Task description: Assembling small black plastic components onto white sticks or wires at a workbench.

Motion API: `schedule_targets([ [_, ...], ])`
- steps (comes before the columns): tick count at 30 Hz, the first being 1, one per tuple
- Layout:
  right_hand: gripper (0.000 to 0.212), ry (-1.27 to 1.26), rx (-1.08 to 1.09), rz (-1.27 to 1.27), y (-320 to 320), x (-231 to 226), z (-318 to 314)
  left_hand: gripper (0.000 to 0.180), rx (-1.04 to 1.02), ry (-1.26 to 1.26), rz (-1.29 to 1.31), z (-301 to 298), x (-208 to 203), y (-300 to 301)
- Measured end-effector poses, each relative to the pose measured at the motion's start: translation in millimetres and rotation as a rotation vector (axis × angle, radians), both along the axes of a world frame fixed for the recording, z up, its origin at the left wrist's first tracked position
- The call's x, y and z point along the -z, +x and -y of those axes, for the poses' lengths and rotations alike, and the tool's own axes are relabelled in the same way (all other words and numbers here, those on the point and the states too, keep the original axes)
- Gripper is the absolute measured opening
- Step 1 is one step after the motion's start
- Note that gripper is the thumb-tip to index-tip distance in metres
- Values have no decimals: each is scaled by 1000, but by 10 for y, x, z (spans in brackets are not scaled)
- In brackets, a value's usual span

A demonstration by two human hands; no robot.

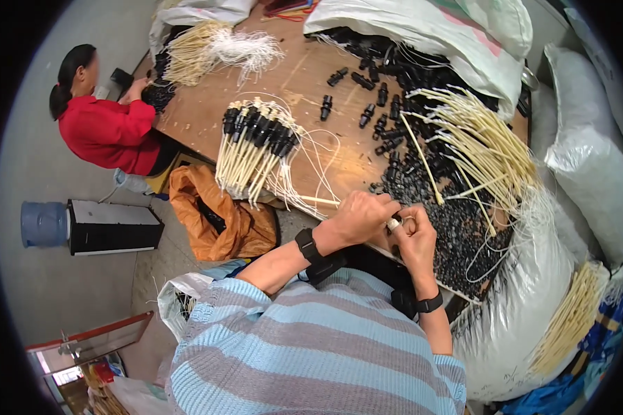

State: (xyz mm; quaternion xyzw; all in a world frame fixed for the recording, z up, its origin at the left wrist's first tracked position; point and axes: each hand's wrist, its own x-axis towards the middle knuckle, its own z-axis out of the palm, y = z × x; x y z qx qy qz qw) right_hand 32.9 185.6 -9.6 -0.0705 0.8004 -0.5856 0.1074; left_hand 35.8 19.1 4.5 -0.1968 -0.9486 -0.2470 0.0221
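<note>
Head view shows a big brown wooden table (pixel 353 145) with the work happening right at its near edge. On the right of it sits a heap of thin cream-coloured rods with white strings (pixel 477 149), and on the left a bundle of cream rods fitted with black ribbed sleeves (pixel 249 162). Loose black ribbed cylinders (pixel 326 107) are scattered between them, and a spread of tiny black pieces (pixel 457 249) covers the front right.

Both hands meet low, over that near edge. For close work like this I'd steady the piece with one hand, let the other do the fine turning, and keep the strings out of the pinch (they'd snag easily, I reckon). Small, even pressure seems better than a hard shove.

Now fingers. The left hand (pixel 363 220) is curled with its knuckles up; its tips are hidden, so I can't tell how tight it is or what's inside. A single pale cream rod (pixel 318 200) shows just left of it, though whether it's gripped is unclear. The right hand (pixel 417 242) has thumb and forefinger bent in close, narrow gap, apparently pinching a small whitish piece (pixel 393 223). That piece sits right between the two hands, too small to identify.
</note>
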Motion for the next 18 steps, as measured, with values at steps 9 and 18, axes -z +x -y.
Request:
schedule_targets([
  [9, 8, 319, -179, -582, -168, -93, -101, 17, -742, -243, -464, 1313, 283, -174],
  [18, 16, 446, 37, -540, -560, 67, -130, 34, -216, 310, -250, 577, 287, -474],
])
